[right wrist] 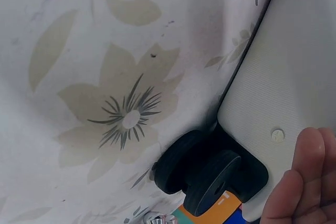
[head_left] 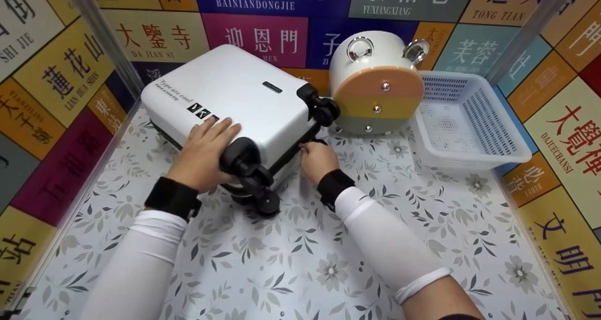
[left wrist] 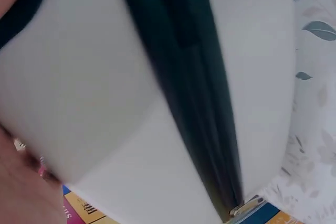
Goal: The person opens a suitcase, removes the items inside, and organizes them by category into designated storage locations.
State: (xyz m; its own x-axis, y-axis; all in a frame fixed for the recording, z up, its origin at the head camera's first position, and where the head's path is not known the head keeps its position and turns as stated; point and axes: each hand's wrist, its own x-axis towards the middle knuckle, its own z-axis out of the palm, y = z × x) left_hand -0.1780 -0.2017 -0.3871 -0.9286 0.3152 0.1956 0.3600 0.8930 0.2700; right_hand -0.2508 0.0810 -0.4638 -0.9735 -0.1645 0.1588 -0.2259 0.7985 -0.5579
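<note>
A small white hard-shell suitcase (head_left: 263, 118) lies on its broad side, with black wheels (head_left: 324, 110) at its near end. My left hand (head_left: 204, 153) rests on its top near the lettering, fingers spread, beside the near wheel (head_left: 253, 170); the thumb is partly hidden. At the end face, my right hand (head_left: 319, 161) has curled fingers and pinches what looks like a zipper pull (head_left: 302, 145) on the dark seam. The left wrist view shows that dark zipper band (left wrist: 194, 77) running between two white shell halves. In the right wrist view, fingers (right wrist: 310, 182) lie close to the shell.
A round white case (head_left: 378, 95) with an orange, yellow and green front, metal rings and silver knobs stands behind the suitcase. Right of it is a white plastic basket (head_left: 469, 160). Sign-covered walls (head_left: 256, 38) enclose the flower-patterned table (head_left: 300, 273).
</note>
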